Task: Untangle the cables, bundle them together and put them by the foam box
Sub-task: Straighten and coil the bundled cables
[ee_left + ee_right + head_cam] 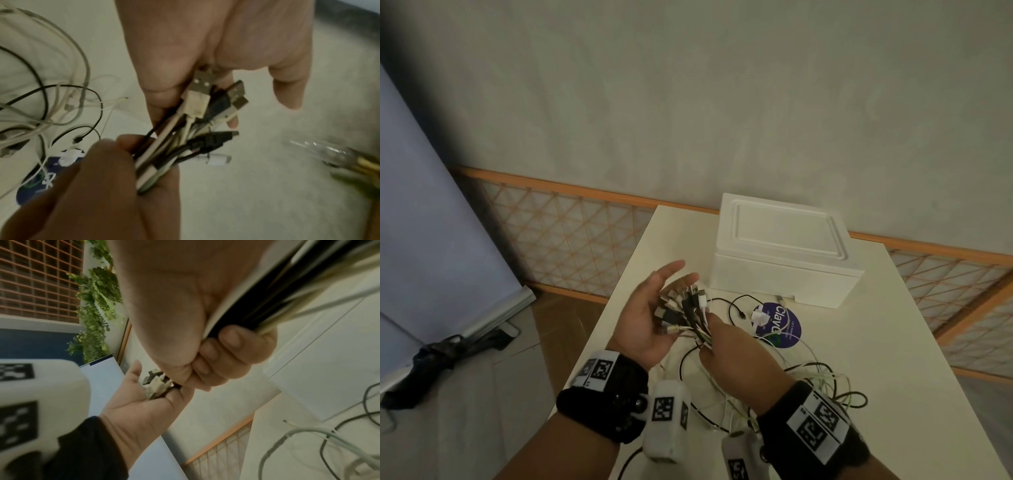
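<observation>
My right hand (726,346) grips a bundle of black and white cables (698,329) just below their plugs. The plug ends (681,308) fan out onto my left hand (643,318), which lies palm up with straight fingers under them. In the left wrist view the USB plugs (201,100) rest against the left hand's fingers (205,40), while the right hand (107,186) pinches the cords. The rest of the cables (808,383) trail in loose loops over the table. The white foam box (784,253) stands closed just beyond my hands.
A round purple sticker (777,320) with a small white scrap (759,317) lies in front of the box. The white table (893,359) has edges near on the left and right. An orange lattice rail (568,233) runs behind; a dark bundle (448,353) lies on the floor.
</observation>
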{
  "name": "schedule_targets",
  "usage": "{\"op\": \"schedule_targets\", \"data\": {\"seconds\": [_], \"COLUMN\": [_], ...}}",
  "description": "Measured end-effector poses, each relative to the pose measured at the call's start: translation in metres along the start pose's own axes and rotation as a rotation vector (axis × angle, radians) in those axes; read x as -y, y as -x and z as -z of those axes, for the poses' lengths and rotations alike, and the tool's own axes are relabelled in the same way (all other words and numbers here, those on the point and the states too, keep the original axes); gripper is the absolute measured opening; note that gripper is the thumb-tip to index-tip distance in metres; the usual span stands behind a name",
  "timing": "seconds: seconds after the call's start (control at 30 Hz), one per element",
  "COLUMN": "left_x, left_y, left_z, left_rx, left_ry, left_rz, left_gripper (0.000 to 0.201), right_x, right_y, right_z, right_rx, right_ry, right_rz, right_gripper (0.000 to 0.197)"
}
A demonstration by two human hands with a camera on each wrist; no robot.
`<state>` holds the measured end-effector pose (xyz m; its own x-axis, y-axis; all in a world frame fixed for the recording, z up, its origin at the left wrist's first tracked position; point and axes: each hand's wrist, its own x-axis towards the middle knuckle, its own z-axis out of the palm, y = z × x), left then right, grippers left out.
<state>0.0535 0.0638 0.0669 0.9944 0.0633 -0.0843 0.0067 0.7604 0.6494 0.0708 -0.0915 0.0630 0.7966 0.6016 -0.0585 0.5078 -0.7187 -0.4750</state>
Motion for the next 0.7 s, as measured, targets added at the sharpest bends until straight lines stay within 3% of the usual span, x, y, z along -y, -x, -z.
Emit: {"op": "schedule_targets", "data": {"seconds": [0.1, 0.23, 0.43, 0.6, 0.7], "left_x": [0.005, 0.016, 0.024, 0.032, 0.027], "left_y": [0.001, 0.0, -0.001, 0.004, 0.003], "left_z": [-0.012, -0.012, -0.015, -0.019, -0.02], "left_rx": [-0.125, -0.244, -0.243, -0.119, -0.096], "left_ry": [-0.232, -0.338, -0.448, -0.464, -0.348], "left_rz": [-0.054, -0.072, -0.118, -0.189, -0.137], "left_gripper": [0.018, 0.005, 0.026, 0.021, 0.041], "right_x": [-0.001, 0.0, 0.012, 0.008, 0.009], "right_y": [0.0, 0.002, -0.004, -0.016, -0.018], "right_z": [0.002, 0.008, 0.006, -0.003, -0.004], "right_rx": [0.038, 0.033, -0.042, -0.031, -0.047], "right_ry": [0.207, 0.274, 0.06, -0.128, -0.221], "right_rz": [0.007, 0.045, -0.053, -0.101, -0.124], "right_gripper": [0.037, 0.023, 0.019, 0.014, 0.018]}}
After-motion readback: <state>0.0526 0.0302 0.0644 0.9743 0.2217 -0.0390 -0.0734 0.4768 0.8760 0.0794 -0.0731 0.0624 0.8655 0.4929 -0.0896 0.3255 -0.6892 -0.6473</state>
